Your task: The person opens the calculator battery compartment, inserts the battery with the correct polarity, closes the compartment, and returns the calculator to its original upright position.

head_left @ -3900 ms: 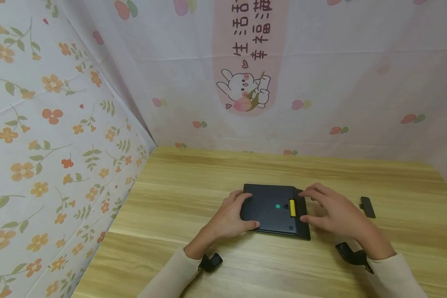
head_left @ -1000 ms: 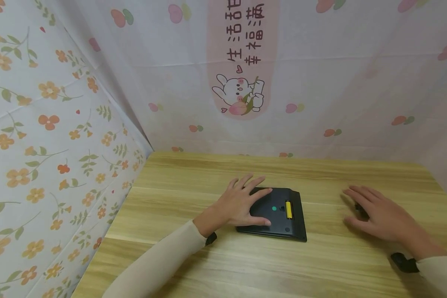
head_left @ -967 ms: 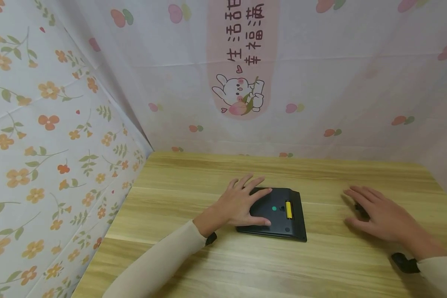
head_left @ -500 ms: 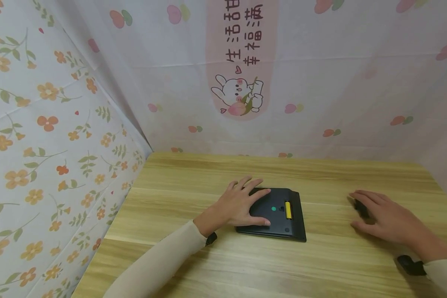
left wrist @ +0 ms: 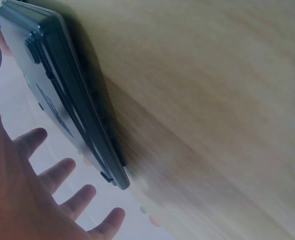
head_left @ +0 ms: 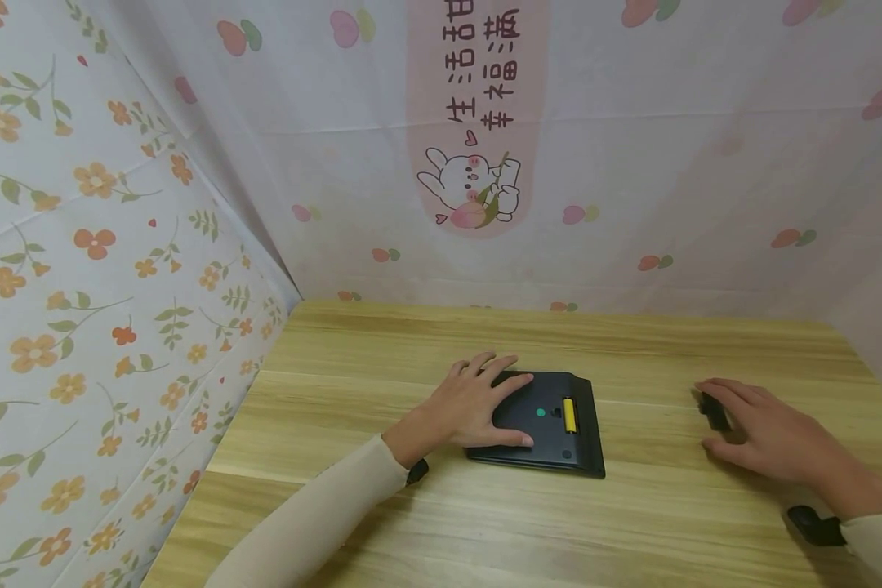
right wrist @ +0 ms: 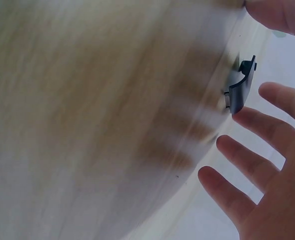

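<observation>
A dark calculator (head_left: 551, 384) lies face down on the table, its battery slot uncovered and a yellow battery (head_left: 569, 415) sitting in it. My left hand (head_left: 466, 408) is spread over the calculator's left part with straight fingers; in the left wrist view its fingers (left wrist: 60, 175) stand apart beside the calculator's back (left wrist: 47, 95). Whether the palm presses on it cannot be told. To the right, my right hand (head_left: 775, 433) hovers around a small black battery cover (head_left: 714, 413). Its fingers are extended, and the right wrist view shows the cover (right wrist: 241, 90) near the fingertips, not gripped.
The wooden table (head_left: 382, 343) meets a printed cloth (head_left: 323, 147) at its back edge. Another floral cloth (head_left: 132, 327) hangs along the left side. A black wrist mount (head_left: 816, 524) sits under the right sleeve.
My right hand has left the calculator's battery end and gone right to the battery cover, drifting slightly further right lately. My left hand has shifted from the calculator's left edge to over it.
</observation>
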`<act>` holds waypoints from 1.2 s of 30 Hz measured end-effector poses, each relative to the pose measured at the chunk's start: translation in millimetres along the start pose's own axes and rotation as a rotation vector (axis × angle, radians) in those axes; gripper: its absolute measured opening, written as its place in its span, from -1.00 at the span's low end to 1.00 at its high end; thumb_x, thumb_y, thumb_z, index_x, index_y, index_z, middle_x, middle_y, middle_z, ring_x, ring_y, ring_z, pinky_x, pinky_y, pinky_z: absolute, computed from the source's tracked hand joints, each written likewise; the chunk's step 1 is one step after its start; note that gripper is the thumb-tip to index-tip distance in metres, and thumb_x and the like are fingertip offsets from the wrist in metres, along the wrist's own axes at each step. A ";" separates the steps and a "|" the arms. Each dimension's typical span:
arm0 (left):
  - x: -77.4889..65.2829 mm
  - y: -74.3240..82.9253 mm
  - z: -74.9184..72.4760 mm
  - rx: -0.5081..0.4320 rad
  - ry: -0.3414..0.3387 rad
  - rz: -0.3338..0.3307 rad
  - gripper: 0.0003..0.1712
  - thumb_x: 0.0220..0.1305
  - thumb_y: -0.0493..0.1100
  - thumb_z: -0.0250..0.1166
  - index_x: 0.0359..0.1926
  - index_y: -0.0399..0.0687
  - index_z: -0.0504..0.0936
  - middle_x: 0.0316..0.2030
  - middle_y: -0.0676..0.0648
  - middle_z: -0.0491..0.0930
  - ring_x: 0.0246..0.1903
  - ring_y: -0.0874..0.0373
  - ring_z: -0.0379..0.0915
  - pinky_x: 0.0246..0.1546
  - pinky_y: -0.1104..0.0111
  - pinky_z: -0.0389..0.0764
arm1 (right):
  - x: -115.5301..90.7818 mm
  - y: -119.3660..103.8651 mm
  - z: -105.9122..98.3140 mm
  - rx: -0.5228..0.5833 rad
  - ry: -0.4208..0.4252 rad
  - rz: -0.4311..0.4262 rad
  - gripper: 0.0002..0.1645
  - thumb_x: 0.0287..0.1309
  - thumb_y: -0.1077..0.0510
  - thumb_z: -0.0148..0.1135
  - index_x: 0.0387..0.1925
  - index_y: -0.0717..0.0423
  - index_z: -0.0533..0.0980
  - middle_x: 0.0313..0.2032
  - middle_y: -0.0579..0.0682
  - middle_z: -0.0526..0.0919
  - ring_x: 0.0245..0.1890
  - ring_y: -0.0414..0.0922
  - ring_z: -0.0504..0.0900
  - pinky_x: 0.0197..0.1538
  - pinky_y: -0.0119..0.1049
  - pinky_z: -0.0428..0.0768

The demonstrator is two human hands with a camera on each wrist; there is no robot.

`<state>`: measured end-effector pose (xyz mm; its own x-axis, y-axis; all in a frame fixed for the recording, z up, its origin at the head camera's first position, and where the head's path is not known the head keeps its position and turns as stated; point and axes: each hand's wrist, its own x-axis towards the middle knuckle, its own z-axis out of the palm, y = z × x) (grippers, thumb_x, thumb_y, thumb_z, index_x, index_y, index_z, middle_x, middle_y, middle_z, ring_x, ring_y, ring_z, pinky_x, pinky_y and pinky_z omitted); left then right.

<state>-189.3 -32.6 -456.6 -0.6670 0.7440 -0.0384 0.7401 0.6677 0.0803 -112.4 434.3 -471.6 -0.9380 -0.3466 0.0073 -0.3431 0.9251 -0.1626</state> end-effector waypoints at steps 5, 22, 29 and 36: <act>0.9 0.3 0.1 0.004 -0.004 -0.001 0.13 0.36 0.71 0.14 0.77 0.41 0.16 0.75 0.01 0.02 0.69 -0.11 -0.04 0.54 -0.17 0.24 | -0.5 1.4 0.4 -0.008 0.006 0.000 0.01 0.34 -0.25 0.53 0.52 0.26 0.36 0.43 0.39 0.42 0.29 0.45 0.48 -0.05 0.47 0.63; 1.8 1.2 0.9 0.016 -0.019 0.000 0.12 0.37 0.72 0.12 0.77 0.41 0.15 0.75 0.01 0.01 0.69 -0.12 -0.03 0.52 -0.16 0.27 | -0.6 4.1 1.4 -0.003 -0.006 0.007 -0.04 0.36 -0.18 0.53 0.52 0.25 0.36 0.42 0.40 0.43 0.29 0.45 0.49 -0.03 0.47 0.62; 2.1 0.1 2.6 0.010 -0.009 0.002 0.12 0.37 0.72 0.12 0.77 0.40 0.16 0.75 0.00 0.03 0.68 -0.12 -0.02 0.51 -0.16 0.28 | -0.2 4.8 2.4 -0.006 0.020 -0.016 -0.07 0.33 -0.13 0.56 0.50 0.25 0.38 0.39 0.41 0.47 0.26 0.45 0.51 -0.02 0.47 0.61; 1.9 0.1 3.6 0.007 -0.008 0.005 0.12 0.37 0.71 0.11 0.77 0.40 0.16 0.73 -0.01 0.07 0.68 -0.12 -0.01 0.50 -0.16 0.29 | -0.6 2.8 1.0 -0.019 0.039 -0.028 -0.09 0.28 -0.07 0.60 0.46 0.27 0.41 0.35 0.42 0.50 0.22 0.45 0.54 -0.02 0.44 0.63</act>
<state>-190.1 -31.0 -460.2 -0.6628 0.7474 -0.0456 0.7439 0.6642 0.0736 -112.8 436.9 -473.1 -0.9292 -0.3662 0.0501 -0.3696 0.9182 -0.1428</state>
